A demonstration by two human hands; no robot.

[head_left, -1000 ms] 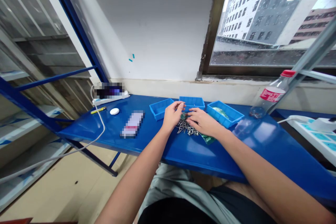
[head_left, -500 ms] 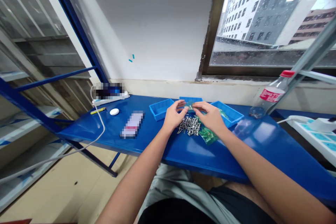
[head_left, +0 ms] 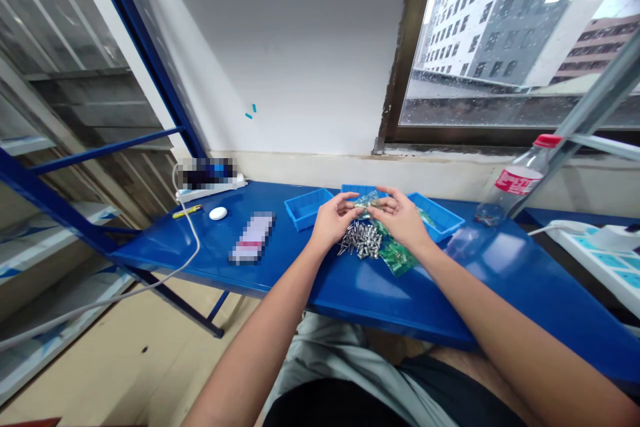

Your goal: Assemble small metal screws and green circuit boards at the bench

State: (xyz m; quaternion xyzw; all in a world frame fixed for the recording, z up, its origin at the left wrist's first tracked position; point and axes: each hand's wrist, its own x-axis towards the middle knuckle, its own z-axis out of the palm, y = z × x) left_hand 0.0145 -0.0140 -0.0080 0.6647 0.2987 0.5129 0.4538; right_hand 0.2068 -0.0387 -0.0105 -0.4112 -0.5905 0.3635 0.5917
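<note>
Between my two hands is a small clear plastic bag [head_left: 369, 199] with a greenish tint, held above the table. My left hand [head_left: 333, 219] pinches its left side between thumb and fingers. On the other side, my right hand [head_left: 403, 219] is closed on the bag's right part. What lies inside the bag is too small to make out. Just below the hands sits a pile of silvery metal screws or similar fasteners [head_left: 367, 241]. Several green plastic bags [head_left: 397, 257] lie right of the pile, partly under my right wrist.
Blue plastic bins stand behind my hands: a left bin [head_left: 306, 209], a middle bin [head_left: 353, 189] and a right bin [head_left: 445, 217]. A bottle [head_left: 517, 180] and a power strip [head_left: 607, 253] are at right. A blurred phone-like object [head_left: 253, 238] and a white cable [head_left: 196, 247] lie left.
My right hand has shifted slightly, its fingers now raised and curled around the bag. The bag has turned and shows more of its clear film. My left hand stays nearly in place.
</note>
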